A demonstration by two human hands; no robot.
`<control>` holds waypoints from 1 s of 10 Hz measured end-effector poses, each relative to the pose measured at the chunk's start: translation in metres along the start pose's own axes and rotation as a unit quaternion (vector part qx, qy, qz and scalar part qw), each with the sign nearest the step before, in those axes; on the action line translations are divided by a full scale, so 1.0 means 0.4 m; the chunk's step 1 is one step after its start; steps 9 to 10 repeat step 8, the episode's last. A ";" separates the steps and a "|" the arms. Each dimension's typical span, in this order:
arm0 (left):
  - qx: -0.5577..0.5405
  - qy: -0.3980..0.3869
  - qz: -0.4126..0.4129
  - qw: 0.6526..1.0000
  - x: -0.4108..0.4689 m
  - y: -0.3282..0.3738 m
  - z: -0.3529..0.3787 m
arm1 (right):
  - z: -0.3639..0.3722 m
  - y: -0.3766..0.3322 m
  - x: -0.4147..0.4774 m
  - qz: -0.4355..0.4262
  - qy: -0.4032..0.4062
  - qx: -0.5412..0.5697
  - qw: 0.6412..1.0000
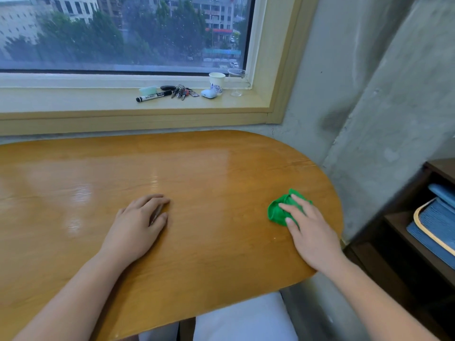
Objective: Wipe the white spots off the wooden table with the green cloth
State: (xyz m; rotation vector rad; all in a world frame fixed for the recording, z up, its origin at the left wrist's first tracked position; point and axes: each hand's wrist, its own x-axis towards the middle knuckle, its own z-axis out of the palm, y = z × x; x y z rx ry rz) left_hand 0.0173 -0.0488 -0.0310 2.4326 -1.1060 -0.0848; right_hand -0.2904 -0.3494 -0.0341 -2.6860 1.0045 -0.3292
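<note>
The green cloth (280, 211) lies bunched on the wooden table (197, 173), near its rounded right end. The right hand (309, 228) rests flat on top of it, fingers (295, 207) spread and pressing down on the cloth rather than curled around it, so nothing is pinched or lifted. The left hand (138, 223) lies palm down on the bare wood near the middle of the table, well apart from the cloth, fingers loosely together and holding nothing. A tiny pale speck (275, 238) shows on the wood just in front of the cloth; otherwise the glossy surface shows only window glare.

Beyond the table, on the window sill (73, 99), a black marker (154, 95) lies on its side with a white label; its print is too small to read. Beside it sit a pale green case (148, 90), a bunch of keys (183, 91), a white earbud case (208, 93), a white paper cup (216, 81) with a blue pattern, and a clear plastic cup (236, 81) in the corner. No brand can be made out on any of them.

To the right, a dark wooden shelf (403, 232) holds blue books (438, 225)
</note>
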 end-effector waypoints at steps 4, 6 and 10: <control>0.009 -0.024 0.002 1.000 -0.004 0.001 -0.009 | 0.021 -0.229 -0.169 -0.121 -0.076 0.028 0.989; 0.009 -0.026 0.001 1.000 0.001 0.005 -0.013 | -0.040 -0.287 -0.074 -0.158 -0.118 -0.001 0.980; -0.059 -0.027 -0.010 0.998 -0.005 0.005 -0.030 | -0.026 -0.477 0.031 -0.202 -0.141 0.017 0.969</control>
